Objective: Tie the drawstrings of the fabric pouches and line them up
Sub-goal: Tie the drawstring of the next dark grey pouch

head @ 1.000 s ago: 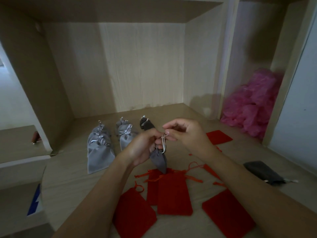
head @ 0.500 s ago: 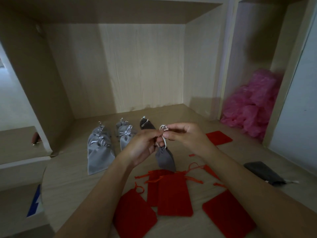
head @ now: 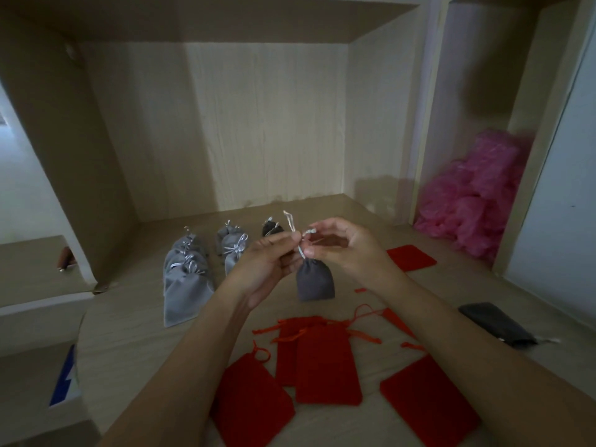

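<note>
Drawstring had changed since 0.5 s earlier: its loop no longer sat bunched at the fingertips, 1 end now stood up above the left hand, and both hands had drawn slightly apart. The dark grey pouch, tilted against the left palm 1 s earlier, now hung upright.

Nearest, flat red pouches of matte cloth lay untied and overlapping on the pale wooden shelf floor, thin red cords trailing. Beyond them the dark grey pouch, soft and gathered narrow at the neck, hung just below and between the 2 hands. The left hand pinched the thin silver cord between thumb and fingertips; the right hand, fingers curled, pinched another strand just beside it. To the right lay a flat dark pouch. Farther back, light grey pouches with silver bows stood in lines, a tied dark pouch beside them. Crinkled pink plastic bags filled the far right compartment.
</note>
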Demonstrator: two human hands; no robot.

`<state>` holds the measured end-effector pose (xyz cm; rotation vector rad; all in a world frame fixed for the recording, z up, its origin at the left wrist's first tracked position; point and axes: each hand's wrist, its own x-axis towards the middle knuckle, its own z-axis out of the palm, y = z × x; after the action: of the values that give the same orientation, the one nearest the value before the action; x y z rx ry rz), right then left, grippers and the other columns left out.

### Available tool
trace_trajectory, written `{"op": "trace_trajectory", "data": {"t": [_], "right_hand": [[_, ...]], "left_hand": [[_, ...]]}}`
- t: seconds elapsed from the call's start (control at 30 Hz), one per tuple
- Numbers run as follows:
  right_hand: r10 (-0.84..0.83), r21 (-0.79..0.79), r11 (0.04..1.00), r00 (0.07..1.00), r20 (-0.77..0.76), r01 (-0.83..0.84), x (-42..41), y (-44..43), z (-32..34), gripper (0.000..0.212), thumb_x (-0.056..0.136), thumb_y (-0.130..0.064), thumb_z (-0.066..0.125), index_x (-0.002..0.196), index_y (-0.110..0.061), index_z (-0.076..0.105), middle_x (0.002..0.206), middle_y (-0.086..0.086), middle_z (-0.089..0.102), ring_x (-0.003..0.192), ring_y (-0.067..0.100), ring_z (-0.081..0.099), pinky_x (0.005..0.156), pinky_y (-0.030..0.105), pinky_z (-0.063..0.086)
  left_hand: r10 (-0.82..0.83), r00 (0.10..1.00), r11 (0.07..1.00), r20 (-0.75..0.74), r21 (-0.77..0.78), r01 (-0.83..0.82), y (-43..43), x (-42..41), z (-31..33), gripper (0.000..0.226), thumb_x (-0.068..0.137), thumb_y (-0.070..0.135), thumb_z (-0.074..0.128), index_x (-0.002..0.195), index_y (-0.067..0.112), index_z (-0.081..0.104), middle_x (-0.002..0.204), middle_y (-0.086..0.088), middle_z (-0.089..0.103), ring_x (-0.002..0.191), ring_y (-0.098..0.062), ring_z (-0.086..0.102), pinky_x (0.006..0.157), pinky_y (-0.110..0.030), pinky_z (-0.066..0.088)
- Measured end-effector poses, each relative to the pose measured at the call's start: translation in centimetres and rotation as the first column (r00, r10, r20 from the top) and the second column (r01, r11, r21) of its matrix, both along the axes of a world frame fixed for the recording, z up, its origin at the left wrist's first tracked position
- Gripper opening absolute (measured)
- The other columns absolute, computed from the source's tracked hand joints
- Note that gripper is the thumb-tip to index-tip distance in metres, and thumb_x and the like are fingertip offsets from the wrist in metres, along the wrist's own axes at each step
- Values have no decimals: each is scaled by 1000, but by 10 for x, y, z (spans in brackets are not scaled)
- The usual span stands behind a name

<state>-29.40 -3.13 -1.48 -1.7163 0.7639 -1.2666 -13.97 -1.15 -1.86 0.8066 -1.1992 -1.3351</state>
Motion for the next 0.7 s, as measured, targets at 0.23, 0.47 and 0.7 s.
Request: {"op": "trace_trajectory", "data": {"t": [0.23,0.47,0.7], "right_hand": [[-65,42,996,975,-214,76,-9,-1,0,9,73,-8,78,80,-12,72,73,-4,68,65,-6,60,66,6,43],[-73,18,996,933,-352,84,-17,-2,7,19,73,-14,79,66,-25,65,65,-10,63,57,-9,55,60,7,41],[-39,36,998,936,-350,55,-10,-2,3,16,84,-13,68,70,-21,66,70,-4,64,65,1,56,70,20,43]], "left_hand": [[12,998,1000,57,22,-13,0,1,-2,17,85,12,56,82,11,73,72,2,71,65,-4,62,70,-19,42],[174,938,978,299,-163,-129,-4,4,-4,12,77,-4,65,86,2,70,73,5,73,72,-2,66,71,-11,48],[470,744,851,475,-467,-239,-6,1,-9,11,73,2,76,77,10,69,71,1,69,63,2,62,65,-12,48]]}}
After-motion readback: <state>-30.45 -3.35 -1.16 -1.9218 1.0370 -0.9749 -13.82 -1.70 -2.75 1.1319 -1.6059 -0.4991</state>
